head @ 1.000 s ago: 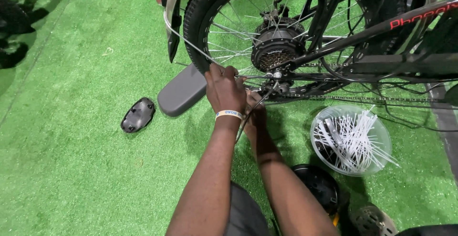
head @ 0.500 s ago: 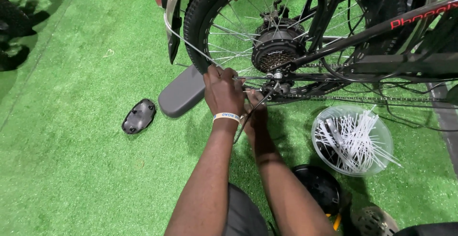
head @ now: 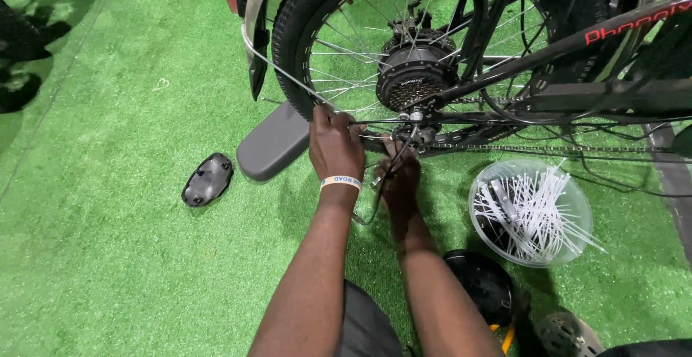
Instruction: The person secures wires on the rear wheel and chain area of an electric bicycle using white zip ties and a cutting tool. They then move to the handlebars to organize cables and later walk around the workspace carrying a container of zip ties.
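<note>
2 hands at the spoked rear wheel (head: 375,61): left hand (head: 335,148) clenched on the knobby tyre (head: 295,47), right hand (head: 400,177) pinching a thin cable (head: 375,202).

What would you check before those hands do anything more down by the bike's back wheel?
1. Left hand placed at the lower edge of the rear wheel: ok.
2. Right hand down by the frame under the hub: ok.
3. What the fingers hold: cannot tell, hidden.
4. Clear tub of white cable ties beside the right arm: ok.
5. Chain lying along its run: ok.
6. Black cover loose on the green turf, away from the hands: ok.
</note>
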